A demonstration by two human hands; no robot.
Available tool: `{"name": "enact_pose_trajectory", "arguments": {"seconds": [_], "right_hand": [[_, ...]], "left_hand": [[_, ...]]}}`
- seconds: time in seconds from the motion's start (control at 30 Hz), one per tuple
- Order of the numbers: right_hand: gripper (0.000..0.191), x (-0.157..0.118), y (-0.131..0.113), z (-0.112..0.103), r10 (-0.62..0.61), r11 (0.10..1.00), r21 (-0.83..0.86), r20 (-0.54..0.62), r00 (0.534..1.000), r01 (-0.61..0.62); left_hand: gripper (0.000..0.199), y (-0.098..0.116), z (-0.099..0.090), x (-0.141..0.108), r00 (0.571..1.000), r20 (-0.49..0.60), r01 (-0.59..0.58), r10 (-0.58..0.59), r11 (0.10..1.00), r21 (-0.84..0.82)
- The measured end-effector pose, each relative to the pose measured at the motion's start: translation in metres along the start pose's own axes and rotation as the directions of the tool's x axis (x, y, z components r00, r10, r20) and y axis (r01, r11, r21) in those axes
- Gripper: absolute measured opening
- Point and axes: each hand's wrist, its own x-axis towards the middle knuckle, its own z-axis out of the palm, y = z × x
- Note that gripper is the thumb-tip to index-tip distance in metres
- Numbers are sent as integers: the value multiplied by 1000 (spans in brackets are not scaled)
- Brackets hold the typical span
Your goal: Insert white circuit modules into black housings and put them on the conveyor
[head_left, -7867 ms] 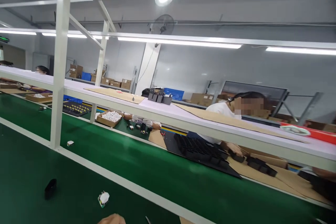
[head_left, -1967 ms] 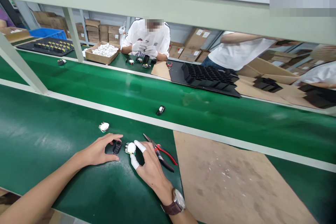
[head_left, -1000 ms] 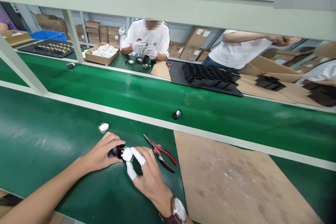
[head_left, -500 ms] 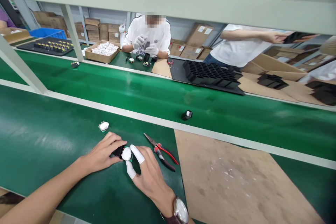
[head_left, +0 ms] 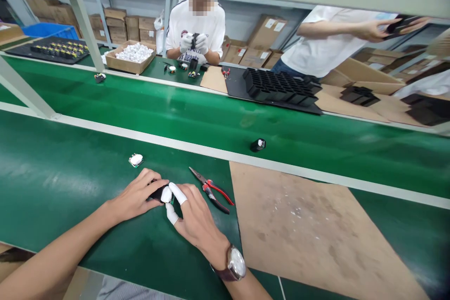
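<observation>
My left hand is closed around a small black plastic housing lying on the green bench. My right hand, with white cots on thumb and index finger, pinches a circuit board carrying a round white pad. The board sits at the housing's mouth, seemingly partly inside; fingers hide the exact depth. Another circuit board with a white pad lies beyond my left hand. Red-and-black long-nose pliers rest to the right of my right hand.
A brown cardboard sheet covers the bench at right. Beyond a pale rail, the green belt carries a black housing. Across it, a gloved co-worker handles a dark part beside a box of white pieces and black housings.
My right hand has brought the board closer into the housing. The belt's black housing has shifted right. Across the belt, the co-worker's hands have come together. The whole view has tilted down slightly.
</observation>
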Motion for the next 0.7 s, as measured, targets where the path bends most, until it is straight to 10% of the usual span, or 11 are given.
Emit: {"name": "enact_pose_trajectory", "arguments": {"seconds": [0.7], "right_hand": [[39, -9, 13, 14, -8, 961, 275, -51, 999, 22]], "left_hand": [[47, 4, 4, -3, 999, 26, 43, -40, 992, -118]]}}
